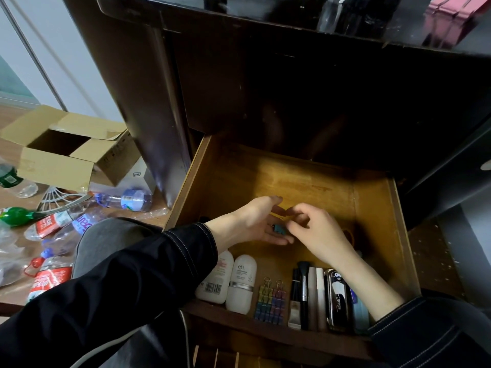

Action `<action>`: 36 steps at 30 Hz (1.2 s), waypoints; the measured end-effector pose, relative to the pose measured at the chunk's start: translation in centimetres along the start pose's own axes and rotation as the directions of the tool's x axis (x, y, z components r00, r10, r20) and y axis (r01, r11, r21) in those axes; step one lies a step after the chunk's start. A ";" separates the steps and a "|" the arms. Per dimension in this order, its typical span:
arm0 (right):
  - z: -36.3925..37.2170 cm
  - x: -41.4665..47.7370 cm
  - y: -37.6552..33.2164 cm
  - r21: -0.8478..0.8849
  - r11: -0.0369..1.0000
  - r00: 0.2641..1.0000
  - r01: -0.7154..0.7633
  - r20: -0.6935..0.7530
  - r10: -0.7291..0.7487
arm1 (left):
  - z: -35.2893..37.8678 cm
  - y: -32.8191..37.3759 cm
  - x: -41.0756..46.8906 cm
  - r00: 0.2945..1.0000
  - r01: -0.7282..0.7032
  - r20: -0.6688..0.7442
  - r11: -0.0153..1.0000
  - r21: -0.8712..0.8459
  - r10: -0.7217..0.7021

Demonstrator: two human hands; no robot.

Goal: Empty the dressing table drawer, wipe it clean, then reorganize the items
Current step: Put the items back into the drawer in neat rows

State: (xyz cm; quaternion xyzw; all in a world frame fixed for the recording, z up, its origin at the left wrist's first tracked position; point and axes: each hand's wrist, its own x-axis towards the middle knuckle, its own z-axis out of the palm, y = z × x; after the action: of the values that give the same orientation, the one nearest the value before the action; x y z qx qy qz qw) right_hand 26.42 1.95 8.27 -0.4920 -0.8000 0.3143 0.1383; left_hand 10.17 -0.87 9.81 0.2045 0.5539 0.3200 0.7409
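The wooden drawer [377, 208] of the dressing table stands pulled well out, and both of the person's hands are down inside it, close together over the bare middle of its floor. The left hand [252, 221] lies flat and relaxed, fingers stretched out toward the right, with a small teal binder clip [279, 230] resting on the fingers. The right hand [318, 235] has its fingers curled in tight just beside that clip, fingertips almost touching the left hand; I can't tell from here whether it actually pinches the clip or only hovers at it.

Along the front wall of the drawer things lie neatly side by side: two white bottles [228, 280] at the left, then two rows of coloured binder clips [271, 301], a black makeup brush [303, 285] among some slim tubes, and a shiny dark case [338, 298] partly under the right forearm.

On the floor to the left sit an open cardboard box [61, 155] and scattered plastic bottles [127, 200].
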 end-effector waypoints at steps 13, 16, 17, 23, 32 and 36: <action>0.3 0.4 0.4 -0.008 0.998 0.996 -0.066 0.057 0.066 | 0.2 -0.2 0.0 0.995 -0.013 0.099 1.000 0.022 0.011; 0.3 0.6 0.7 0.091 0.991 0.994 -0.095 0.056 0.090 | 0.1 -0.2 0.2 0.996 -0.042 0.080 0.999 0.026 0.040; 0.3 0.6 0.8 0.122 0.987 0.993 -0.105 0.065 0.098 | 0.0 -0.3 0.3 0.996 -0.048 0.074 0.998 0.033 0.045; 0.2 0.6 0.9 0.173 0.974 0.984 -0.149 0.124 0.129 | -0.1 -0.3 0.5 0.997 -0.045 0.063 0.997 0.063 0.041; 0.1 0.6 1.1 0.047 0.991 0.966 -0.124 0.233 0.110 | -1.0 -0.1 1.3 0.983 -0.059 -0.158 0.971 0.230 0.097; 1.0 -0.1 0.7 -0.049 0.995 0.884 -0.088 0.457 0.101 | -1.0 -0.2 1.5 0.953 -0.080 -0.233 0.902 0.424 0.194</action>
State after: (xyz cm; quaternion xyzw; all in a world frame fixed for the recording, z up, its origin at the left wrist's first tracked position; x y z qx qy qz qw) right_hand 26.40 1.74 7.08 -0.4440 -0.7892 0.4174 -0.0765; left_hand 9.56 -0.01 8.31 0.3485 0.6881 0.2736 0.5746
